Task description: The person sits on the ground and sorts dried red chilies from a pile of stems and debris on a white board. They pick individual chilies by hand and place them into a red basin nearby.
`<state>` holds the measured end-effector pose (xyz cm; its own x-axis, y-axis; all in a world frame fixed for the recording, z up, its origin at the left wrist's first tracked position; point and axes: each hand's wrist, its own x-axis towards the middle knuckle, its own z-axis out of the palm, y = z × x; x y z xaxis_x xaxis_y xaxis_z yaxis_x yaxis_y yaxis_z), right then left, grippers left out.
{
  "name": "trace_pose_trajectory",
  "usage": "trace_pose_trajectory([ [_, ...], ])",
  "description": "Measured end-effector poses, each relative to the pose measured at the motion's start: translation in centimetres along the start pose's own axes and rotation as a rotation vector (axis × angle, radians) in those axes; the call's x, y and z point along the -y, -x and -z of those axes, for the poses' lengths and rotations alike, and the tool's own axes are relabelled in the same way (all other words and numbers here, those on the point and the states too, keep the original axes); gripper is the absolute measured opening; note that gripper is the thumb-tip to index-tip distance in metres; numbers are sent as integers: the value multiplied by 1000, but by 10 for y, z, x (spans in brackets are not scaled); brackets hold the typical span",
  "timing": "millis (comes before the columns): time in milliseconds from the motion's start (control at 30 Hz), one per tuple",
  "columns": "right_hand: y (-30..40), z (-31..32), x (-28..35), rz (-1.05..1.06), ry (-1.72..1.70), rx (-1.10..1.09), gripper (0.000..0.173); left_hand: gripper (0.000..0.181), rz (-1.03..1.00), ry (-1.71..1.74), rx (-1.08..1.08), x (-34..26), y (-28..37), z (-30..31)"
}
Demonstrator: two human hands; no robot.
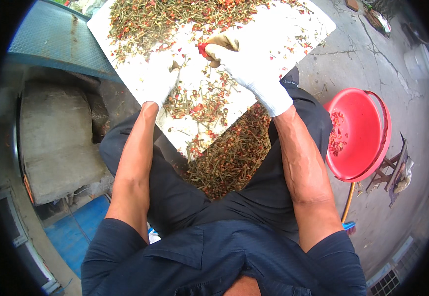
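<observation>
In front of me lies a white board [266, 40], partly washed out by glare, strewn with dried chili stems and red pepper scraps [203, 103]. My right hand [233, 59], in a white knitted glove with tan-coated fingers, pinches a piece of red chili pepper [202, 50] above the board. To its left, my left hand [164, 79] is low over the board in a similar glove. Glare and its own angle hide most of its fingers, so whether it holds anything is unclear. A large heap of stems and scraps [181, 18] covers the board's far part.
More chili stems [233, 159] are piled below the board, between my knees. A red plastic bucket [358, 137] with red pepper pieces stands at right, near a broom [348, 203] and a small wooden stool [390, 170]. A blue textured metal panel [63, 44] borders the left.
</observation>
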<state>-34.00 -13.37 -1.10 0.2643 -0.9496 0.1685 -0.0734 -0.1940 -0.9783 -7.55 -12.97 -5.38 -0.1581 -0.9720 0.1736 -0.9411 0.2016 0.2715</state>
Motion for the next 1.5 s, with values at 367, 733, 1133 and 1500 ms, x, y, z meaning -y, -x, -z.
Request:
trace_pose_trajectory([
  [367,-4,-24,-24,125,184,-60,29,29,208,1144,39,-38,16,47],
  [733,6,-43,9,76,157,7,25,29,196,1235,-27,-59,37,60],
  [1133,5,-48,7,-139,-242,148,28,30,80,866,-105,-43,34,56],
  [1500,9,-45,18,-216,-179,152,28,25,-256,508,-358,-31,31,40],
])
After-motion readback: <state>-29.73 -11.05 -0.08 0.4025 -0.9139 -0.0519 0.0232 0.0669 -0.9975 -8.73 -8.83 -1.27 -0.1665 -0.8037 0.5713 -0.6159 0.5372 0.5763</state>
